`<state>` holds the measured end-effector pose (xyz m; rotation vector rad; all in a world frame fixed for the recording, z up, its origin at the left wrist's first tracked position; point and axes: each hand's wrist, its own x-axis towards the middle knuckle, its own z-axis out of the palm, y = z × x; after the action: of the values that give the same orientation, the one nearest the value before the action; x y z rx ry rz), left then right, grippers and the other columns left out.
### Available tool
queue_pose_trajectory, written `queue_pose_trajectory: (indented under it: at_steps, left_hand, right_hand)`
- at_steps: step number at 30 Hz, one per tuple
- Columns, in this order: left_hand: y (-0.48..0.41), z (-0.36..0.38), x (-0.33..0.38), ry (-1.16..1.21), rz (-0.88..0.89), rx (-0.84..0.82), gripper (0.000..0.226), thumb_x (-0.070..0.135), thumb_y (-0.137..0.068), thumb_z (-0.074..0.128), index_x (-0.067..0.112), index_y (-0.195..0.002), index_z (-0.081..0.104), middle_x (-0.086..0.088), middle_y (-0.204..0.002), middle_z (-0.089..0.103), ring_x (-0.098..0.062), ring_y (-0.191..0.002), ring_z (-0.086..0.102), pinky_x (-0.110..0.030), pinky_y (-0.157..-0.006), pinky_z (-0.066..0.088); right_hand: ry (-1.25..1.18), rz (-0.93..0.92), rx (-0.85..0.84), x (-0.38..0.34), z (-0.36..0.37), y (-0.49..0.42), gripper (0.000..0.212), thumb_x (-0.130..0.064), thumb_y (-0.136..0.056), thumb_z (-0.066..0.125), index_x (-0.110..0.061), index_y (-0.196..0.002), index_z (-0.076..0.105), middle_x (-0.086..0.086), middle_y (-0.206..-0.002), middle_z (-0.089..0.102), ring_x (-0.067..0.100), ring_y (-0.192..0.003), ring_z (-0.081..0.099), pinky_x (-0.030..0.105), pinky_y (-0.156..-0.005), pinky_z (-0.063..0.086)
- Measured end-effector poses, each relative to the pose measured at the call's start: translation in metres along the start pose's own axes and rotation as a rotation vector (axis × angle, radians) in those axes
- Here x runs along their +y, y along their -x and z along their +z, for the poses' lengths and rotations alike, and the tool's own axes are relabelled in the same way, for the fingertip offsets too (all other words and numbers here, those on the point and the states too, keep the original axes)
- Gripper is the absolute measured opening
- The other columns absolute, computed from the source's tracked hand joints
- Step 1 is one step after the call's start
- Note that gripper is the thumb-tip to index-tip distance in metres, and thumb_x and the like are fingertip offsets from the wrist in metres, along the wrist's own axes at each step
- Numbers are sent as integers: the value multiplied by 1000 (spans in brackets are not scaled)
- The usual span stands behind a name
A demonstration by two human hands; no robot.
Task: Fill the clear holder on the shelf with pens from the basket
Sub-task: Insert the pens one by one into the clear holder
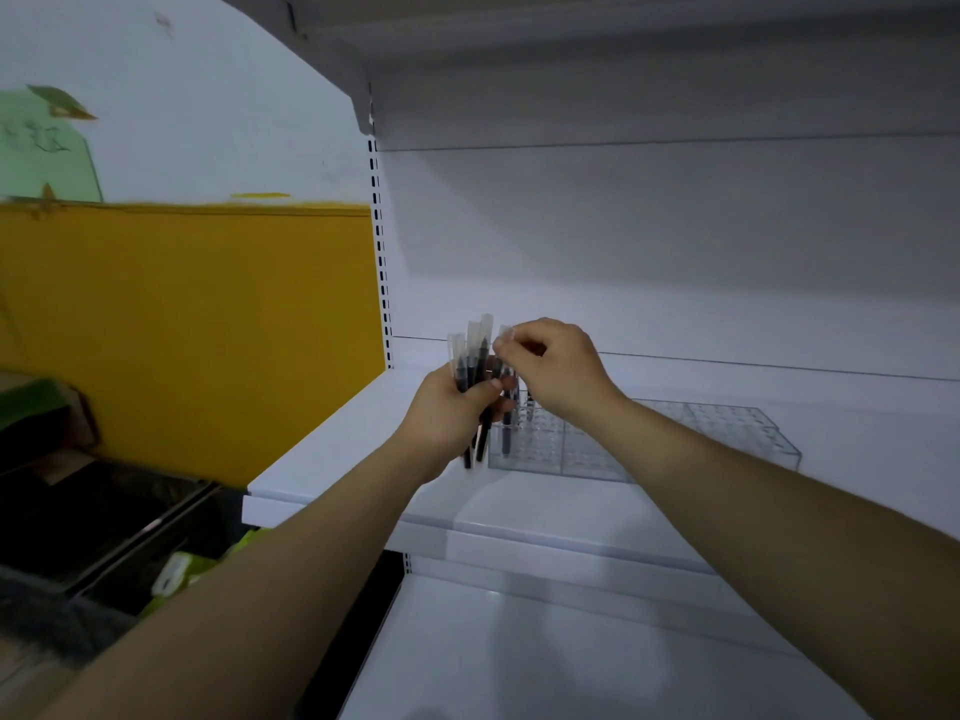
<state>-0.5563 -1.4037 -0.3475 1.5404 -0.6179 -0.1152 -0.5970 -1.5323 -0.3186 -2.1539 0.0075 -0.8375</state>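
The left hand [451, 407] is clenched around a bundle of pens [475, 376], held upright over the white shelf [332, 459]. The right hand [556, 371] pinches the clear cap of 1 pen at the bundle's top. The clear holder [675, 439] sits on the shelf just beside both hands.

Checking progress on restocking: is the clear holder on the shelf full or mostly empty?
Mostly empty. The clear plastic grid holder shows rows of bare slots; only about one dark pen stands at its left end.
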Motion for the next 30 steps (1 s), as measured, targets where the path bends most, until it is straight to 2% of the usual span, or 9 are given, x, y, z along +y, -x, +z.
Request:
queue_pose_trajectory:
  at_steps: [2,4,8,10,13,17,23,27,30]
  left_hand:
    - [-1,1,-2,-16,-21,19,21,8,-97,49,12,-113,63,-9,-105,71,-23,-96,68,-37,-88,55]
    - [-2,-1,-5,-5,-53,37,20,10,-98,51,11,-116,60,-5,-107,70,-21,-99,67,-37,-93,52]
    - [-2,-7,-11,-36,-96,67,23,11,-99,48,12,-119,58,-4,-94,69,-19,-83,66,-32,-78,54]
    - [-2,-7,-13,-65,-111,71,22,13,-100,46,14,-119,57,-4,-85,67,-18,-70,58,-27,-66,51]
    - [-5,-6,-16,-77,-142,77,26,16,-101,44,14,-125,54,-2,-84,66,-16,-68,50,-28,-64,45]
    - [-6,-9,-17,-74,-149,65,33,10,-100,39,13,-132,50,-1,-88,68,-16,-71,53,-29,-68,48]
    - [-5,-11,-17,-89,-126,24,19,10,-101,44,12,-117,52,-6,-101,70,-17,-73,62,-31,-77,55]
    - [-3,-15,-18,-74,-142,30,18,11,-100,44,10,-111,59,-7,-101,67,-19,-83,65,-34,-85,53]
    - [-1,-17,-18,-81,-131,42,19,11,-100,47,12,-112,62,-2,-92,63,-17,-84,61,-31,-83,52]
  right_hand:
    - [-35,27,37,0,-3,-2,20,-27,-93,58,-12,-81,65,-5,-78,59,7,-67,51,20,-62,39]
    - [-142,67,136,-1,-10,-8,16,-28,-97,52,-19,-87,60,-7,-81,61,11,-74,58,22,-66,46]
    - [-243,99,296,5,-27,-23,10,-29,-101,43,-22,-99,50,4,-90,64,23,-84,66,40,-76,58]
    - [-200,108,286,14,-28,-26,10,-28,-101,42,-21,-102,49,2,-89,62,19,-77,65,44,-79,58]
    - [-168,157,234,30,-20,-26,8,-23,-101,43,-20,-103,50,-1,-88,59,18,-78,62,49,-82,55]
    - [-144,188,181,38,-12,-26,8,-20,-101,42,-21,-105,49,0,-88,59,36,-91,65,46,-77,54]
    - [-11,148,84,42,1,-27,17,-21,-101,42,-20,-114,53,12,-93,64,28,-82,62,31,-67,47]
    - [92,170,72,46,10,-28,24,-25,-101,44,-15,-120,53,4,-93,60,22,-80,57,29,-72,45]
    - [174,227,75,50,14,-32,23,-29,-100,44,-11,-113,50,8,-97,63,27,-84,60,34,-74,48]
